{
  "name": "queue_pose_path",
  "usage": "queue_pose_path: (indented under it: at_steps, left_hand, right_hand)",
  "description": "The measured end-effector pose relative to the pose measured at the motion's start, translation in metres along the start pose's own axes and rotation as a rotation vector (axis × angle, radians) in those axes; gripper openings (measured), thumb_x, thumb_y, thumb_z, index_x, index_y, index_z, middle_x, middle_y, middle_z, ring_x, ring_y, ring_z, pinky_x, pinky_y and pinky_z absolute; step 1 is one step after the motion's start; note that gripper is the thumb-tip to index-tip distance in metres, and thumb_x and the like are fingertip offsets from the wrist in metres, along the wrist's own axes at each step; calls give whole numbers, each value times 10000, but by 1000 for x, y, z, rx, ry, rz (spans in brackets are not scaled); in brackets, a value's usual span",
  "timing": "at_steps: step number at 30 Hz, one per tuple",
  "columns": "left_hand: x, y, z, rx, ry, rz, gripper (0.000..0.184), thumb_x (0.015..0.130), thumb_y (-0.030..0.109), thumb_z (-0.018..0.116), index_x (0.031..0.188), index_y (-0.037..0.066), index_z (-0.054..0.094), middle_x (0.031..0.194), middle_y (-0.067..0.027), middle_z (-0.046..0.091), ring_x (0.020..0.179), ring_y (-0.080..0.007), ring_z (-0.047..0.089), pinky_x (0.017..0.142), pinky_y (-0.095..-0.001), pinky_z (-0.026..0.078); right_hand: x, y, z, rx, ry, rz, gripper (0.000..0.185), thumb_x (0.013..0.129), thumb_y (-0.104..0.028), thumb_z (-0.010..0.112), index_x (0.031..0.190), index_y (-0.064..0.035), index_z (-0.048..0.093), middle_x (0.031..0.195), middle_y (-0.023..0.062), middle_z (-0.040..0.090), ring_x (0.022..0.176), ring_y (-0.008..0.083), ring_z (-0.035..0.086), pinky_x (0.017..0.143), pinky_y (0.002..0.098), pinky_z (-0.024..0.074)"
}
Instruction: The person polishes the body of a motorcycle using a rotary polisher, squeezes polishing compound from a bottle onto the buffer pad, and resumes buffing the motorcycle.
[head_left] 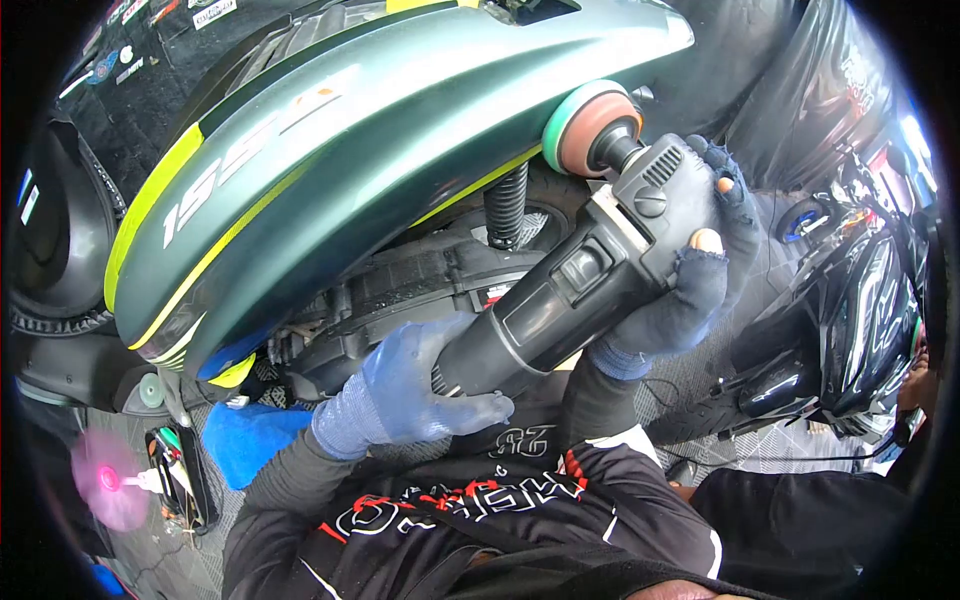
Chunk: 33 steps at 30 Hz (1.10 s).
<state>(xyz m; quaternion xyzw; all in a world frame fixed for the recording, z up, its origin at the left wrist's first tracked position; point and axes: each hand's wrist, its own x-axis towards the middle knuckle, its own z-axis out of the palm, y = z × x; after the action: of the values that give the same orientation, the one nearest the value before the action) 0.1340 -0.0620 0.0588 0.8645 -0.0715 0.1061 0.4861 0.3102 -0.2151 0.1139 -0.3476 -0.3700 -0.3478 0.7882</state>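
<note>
At centre: black cylindrical plastic polisher (560,300) | likely heavy, stiff; grip ends | blue-gloved left hand (405,385) clamped on, 8 o'clock; dark-gloved right hand (702,275) likewise, 3 o'clock

Glossy dark green body panel (400,185), paling to silvery green, edged in neon yellow, with white and orange lettering (222,175). Black polisher (515,335); its pad (588,130) is reddish brown, rimmed green. Left hand (408,385) gloved mid-blue, right hand (700,280) darker navy. Bright blue cloth (252,440). Black shirt (450,535) lettered in white and red. Pink fan (108,480).
</note>
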Motion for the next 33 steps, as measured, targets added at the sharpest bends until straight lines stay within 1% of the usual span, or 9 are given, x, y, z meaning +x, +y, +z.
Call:
queue_pose_path:
  at_steps: [9,11,17,18,20,21,23,26,33]
  left_hand:
    - [26,18,4,-28,4,41,730,774,440,885,1284,-27,651,1027,-224,732,927,-359,736,836,-428,559]
    - [32,24,5,-86,-71,-64,733,755,279,911,1336,-50,611,1146,-211,728,1001,-293,736,894,-394,543]
    - [35,26,8,-39,-62,-52,763,737,307,917,1329,-62,609,1113,-213,736,992,-352,734,905,-408,543]
    - [28,22,10,-40,-59,-57,763,737,307,917,1329,-62,609,1113,-213,736,992,-352,734,905,-408,543]
    - [9,15,14,317,171,233,780,729,334,921,1313,-76,606,1123,-224,731,1026,-369,723,919,-406,540]
    - [6,14,9,319,168,225,780,729,334,921,1313,-76,606,1123,-224,731,1026,-369,723,919,-406,540]
    - [2,17,-2,-43,-30,-8,779,743,392,919,1295,-69,619,1091,-225,731,971,-373,732,861,-436,568]
    - [-16,2,-3,-167,-39,-65,795,724,382,927,1294,-77,617,1096,-231,731,995,-371,737,890,-430,566]
    - [-37,-3,-15,-132,-57,-29,802,702,356,930,1306,-72,624,1129,-254,732,1038,-382,740,905,-428,572]
  right_hand:
    - [17,9,-12,109,44,50,491,885,-196,631,1281,93,607,1346,279,614,1266,370,619,1144,513,463]
    - [21,12,-17,119,56,67,489,890,-194,633,1282,97,605,1346,278,614,1267,371,618,1143,508,465]
    - [26,15,-23,144,26,71,481,909,-188,621,1290,103,595,1332,279,623,1268,377,617,1139,507,471]
    - [22,16,-21,140,15,44,476,911,-196,620,1291,90,600,1330,281,625,1269,378,615,1139,514,470]
    - [13,12,-16,137,7,25,471,914,-205,620,1291,76,605,1328,283,628,1270,378,613,1138,521,468]
    - [9,8,-12,105,-14,26,467,916,-225,630,1287,57,613,1331,285,627,1273,376,611,1138,525,466]
    - [1,1,-7,-6,-51,10,465,931,-310,676,1269,7,634,1338,290,626,1274,369,606,1129,519,471]
    - [-11,-7,3,-80,-77,-39,502,937,-377,706,1258,3,638,1332,285,631,1273,368,606,1123,513,470]
    - [-36,-25,14,-83,-101,53,496,953,-407,710,1233,-8,617,1369,277,590,1343,407,550,1146,548,429]
